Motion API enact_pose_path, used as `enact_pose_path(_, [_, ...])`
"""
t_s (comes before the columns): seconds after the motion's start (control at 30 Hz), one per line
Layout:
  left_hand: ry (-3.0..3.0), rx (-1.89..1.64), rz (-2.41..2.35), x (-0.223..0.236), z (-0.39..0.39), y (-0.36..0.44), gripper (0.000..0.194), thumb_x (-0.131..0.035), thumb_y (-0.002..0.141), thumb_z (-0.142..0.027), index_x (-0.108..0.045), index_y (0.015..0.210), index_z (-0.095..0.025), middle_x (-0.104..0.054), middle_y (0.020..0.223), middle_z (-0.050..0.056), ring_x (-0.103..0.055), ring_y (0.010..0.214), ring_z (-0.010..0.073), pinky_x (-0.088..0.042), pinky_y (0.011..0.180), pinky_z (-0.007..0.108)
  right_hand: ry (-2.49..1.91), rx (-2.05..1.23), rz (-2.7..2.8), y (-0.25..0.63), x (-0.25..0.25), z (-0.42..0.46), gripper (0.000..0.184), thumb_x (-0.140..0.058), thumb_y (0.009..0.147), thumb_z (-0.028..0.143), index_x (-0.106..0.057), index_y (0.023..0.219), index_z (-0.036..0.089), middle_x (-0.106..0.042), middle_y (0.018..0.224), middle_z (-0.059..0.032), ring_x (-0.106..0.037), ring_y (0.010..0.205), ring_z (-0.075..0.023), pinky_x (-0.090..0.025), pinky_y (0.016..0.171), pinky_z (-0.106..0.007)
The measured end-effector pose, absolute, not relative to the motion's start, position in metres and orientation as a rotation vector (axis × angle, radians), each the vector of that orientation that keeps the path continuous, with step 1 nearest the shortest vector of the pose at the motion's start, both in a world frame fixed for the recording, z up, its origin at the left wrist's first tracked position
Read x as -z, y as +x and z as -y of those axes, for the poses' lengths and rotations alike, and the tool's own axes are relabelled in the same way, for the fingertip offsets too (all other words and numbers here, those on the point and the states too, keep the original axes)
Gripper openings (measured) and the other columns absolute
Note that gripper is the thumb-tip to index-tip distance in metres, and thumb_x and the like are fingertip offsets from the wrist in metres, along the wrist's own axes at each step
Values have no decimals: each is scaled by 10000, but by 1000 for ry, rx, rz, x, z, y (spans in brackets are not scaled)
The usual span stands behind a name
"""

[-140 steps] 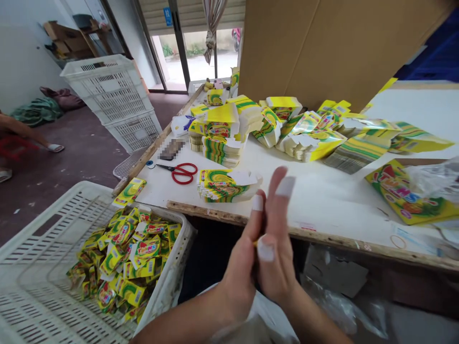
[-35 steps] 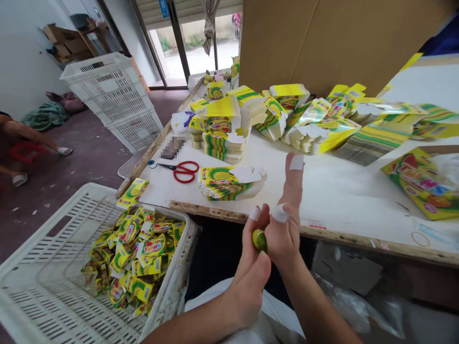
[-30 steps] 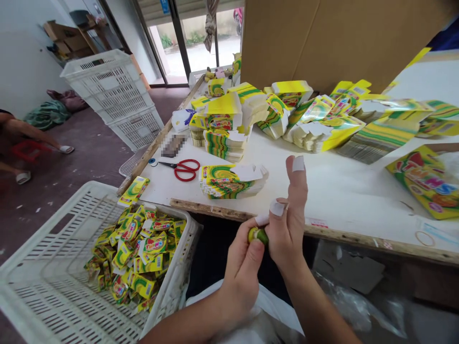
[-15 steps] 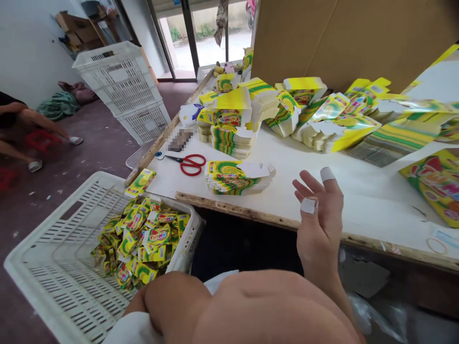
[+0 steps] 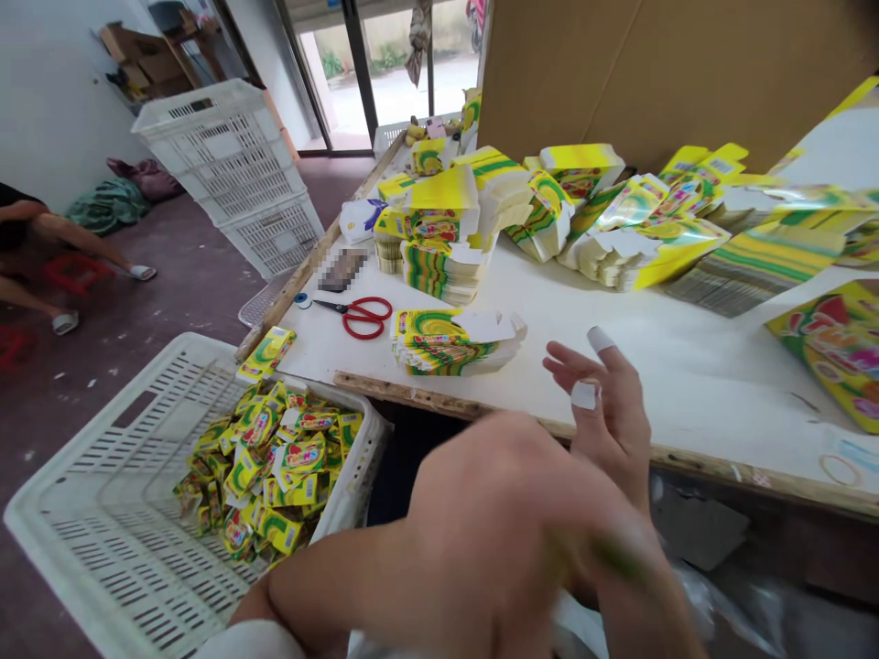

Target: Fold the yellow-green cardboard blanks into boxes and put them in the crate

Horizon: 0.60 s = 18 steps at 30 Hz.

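My right hand (image 5: 608, 407) hovers over the table's front edge (image 5: 721, 467), fingers spread and holding nothing, with white tape on two fingertips. My left hand (image 5: 501, 540) is very near the camera, large and smeared by motion, so its fingers cannot be read. A green streak (image 5: 618, 560) shows at its right side; whether the hand grips it is unclear. A short stack of flat yellow-green cartons (image 5: 453, 340) lies on the table just left of my right hand.
Red scissors (image 5: 361, 316) lie left of the stack, larger carton piles (image 5: 536, 220) behind. A white crate (image 5: 89, 476) with several folded yellow boxes (image 5: 267, 471) stands at lower left, empty crates (image 5: 226, 174) beyond. A person's legs show at far left (image 5: 41, 238). Brown cardboard (image 5: 652, 73) backs the table.
My hands have come apart. The left hand, which pinched a small green thing a second ago, swung up close to the camera. The right hand opened and stays over the table edge.
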<state>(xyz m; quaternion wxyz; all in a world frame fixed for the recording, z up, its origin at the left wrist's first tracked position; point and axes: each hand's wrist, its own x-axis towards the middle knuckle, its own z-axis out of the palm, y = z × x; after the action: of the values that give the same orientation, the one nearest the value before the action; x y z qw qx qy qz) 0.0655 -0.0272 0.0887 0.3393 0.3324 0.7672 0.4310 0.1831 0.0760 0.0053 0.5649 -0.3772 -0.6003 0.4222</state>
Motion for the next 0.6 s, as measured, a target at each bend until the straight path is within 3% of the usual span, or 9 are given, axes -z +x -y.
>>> enact_pose_path(0.07, [901, -1303, -1680, -65, 7, 60, 432, -533, 847, -589, -682, 940, -195, -657, 769, 42, -627, 712, 199, -566, 684, 287, -896, -1032, 1455, 183, -1, -74, 335, -485, 965, 375, -518, 1283, 272, -638, 1195, -93, -641, 1018, -254, -479, 923, -487])
enact_pose_path(0.17, [670, -1511, -1093, -25, -14, 61, 598, -568, 790, -679, -587, 1165, -213, -645, 904, 47, -635, 804, 195, -545, 728, 303, -866, -1069, 1580, 180, 6, -68, 292, -516, 937, 284, -547, 1226, 257, -632, 1170, -90, -642, 975, -227, -540, 818, -403])
enact_pose_path(0.33, [423, -1411, -737, -8, -23, 62, 723, -499, 766, -765, -611, 1167, -173, -571, 1295, 114, -452, 1280, 276, -360, 1075, 377, -893, -828, 1896, 174, 17, -64, 298, -583, 827, 161, -629, 1113, 227, -639, 1105, -97, -597, 1031, -256, -518, 872, -421])
enact_pose_path(0.5, [322, -1416, -742, -10, -18, 52, 676, -587, 729, -741, -627, 1186, -245, -496, 1427, 60, -277, 1417, 252, -223, 1160, 417, -1051, -723, 1937, 178, 27, -86, 249, -471, 823, 134, -651, 986, 188, -669, 969, -92, -651, 871, -226, -549, 779, -369])
enact_pose_path(0.6, [316, -1492, -804, -9, -11, 45, 573, -619, 781, -649, -645, 1181, -240, -589, 1335, 74, -399, 1356, 245, -312, 1112, 400, -1217, -642, 2004, 183, 39, -104, 275, -457, 821, 172, -655, 1011, 158, -684, 995, -125, -664, 830, -248, -551, 760, -402])
